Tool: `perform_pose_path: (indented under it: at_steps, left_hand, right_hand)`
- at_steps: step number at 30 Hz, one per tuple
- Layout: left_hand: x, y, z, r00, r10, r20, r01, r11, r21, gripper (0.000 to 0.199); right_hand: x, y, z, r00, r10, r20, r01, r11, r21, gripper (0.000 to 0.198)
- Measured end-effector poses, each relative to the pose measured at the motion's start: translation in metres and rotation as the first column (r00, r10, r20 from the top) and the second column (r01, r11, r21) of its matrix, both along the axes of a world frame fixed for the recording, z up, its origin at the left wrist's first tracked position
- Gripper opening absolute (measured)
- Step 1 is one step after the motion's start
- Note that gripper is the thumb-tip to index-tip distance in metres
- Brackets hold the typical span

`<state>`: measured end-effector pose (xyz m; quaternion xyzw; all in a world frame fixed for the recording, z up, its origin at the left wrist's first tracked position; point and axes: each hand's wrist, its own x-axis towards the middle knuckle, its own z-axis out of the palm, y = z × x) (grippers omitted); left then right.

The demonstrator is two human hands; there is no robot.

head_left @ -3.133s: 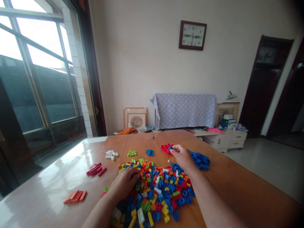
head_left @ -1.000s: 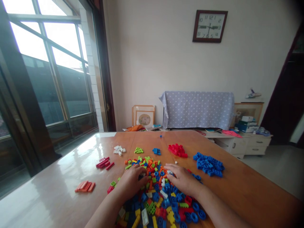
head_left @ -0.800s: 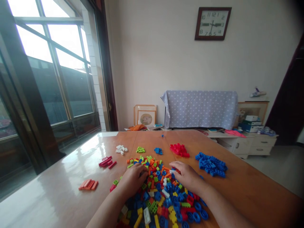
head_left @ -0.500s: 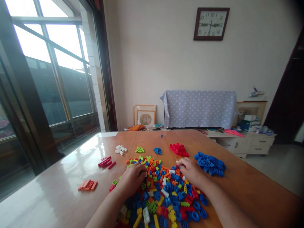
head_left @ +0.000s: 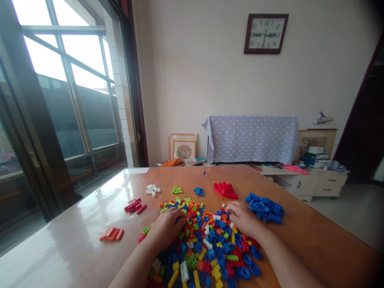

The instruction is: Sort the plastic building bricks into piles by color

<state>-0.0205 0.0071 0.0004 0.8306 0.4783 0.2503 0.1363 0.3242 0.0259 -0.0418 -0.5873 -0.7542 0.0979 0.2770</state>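
A large heap of mixed toy building bricks (head_left: pixel 207 242) in many colours spreads across the near half of the table. My left hand (head_left: pixel 170 225) rests over the heap's left side, its fingers curled down; whatever lies under them is hidden. At the right edge of the heap is my right hand (head_left: pixel 243 217), index finger and thumb a little apart, touching or just above the bricks, with nothing visible between them. A small white piece (head_left: pixel 223 205) lies just beyond its fingertips. To the right of that hand sits a pile of blue bricks (head_left: pixel 264 207).
Sorted groups ring the heap: orange bricks (head_left: pixel 111 233), dark pink bricks (head_left: pixel 133 205), white bricks (head_left: pixel 153 189), lime bricks (head_left: pixel 177 190), a few blue bricks (head_left: pixel 199 191) and red bricks (head_left: pixel 225 190). A tiny blue piece (head_left: pixel 204 172) lies near the far edge of the wooden table (head_left: pixel 69 244).
My right hand has drawn slightly back from the small white piece, which now shows apart from the fingertips. My left hand stays almost where it was. The view has tilted up slightly.
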Motion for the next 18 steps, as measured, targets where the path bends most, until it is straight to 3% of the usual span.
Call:
perform_pose_path:
  at_steps: [7, 13, 18]
  left_hand:
    - [0.001, -0.002, 0.001, 1.000, 0.007, 0.002, -0.007, 1.000, 0.015, 0.024]
    - [0.003, -0.006, 0.002, 1.000, 0.008, -0.007, -0.008, 0.999, 0.042, 0.025]
    - [0.004, -0.007, 0.003, 0.999, 0.006, -0.034, -0.005, 0.999, 0.032, 0.025]
  right_hand:
    - [-0.007, 0.005, -0.006, 0.999, -0.034, 0.018, 0.033, 0.999, 0.024, 0.019]
    - [-0.004, 0.020, -0.023, 0.998, -0.040, 0.042, 0.038, 0.998, 0.054, 0.031]
    - [-0.002, 0.029, -0.031, 0.996, -0.013, 0.089, 0.011, 1.000, 0.016, 0.029]
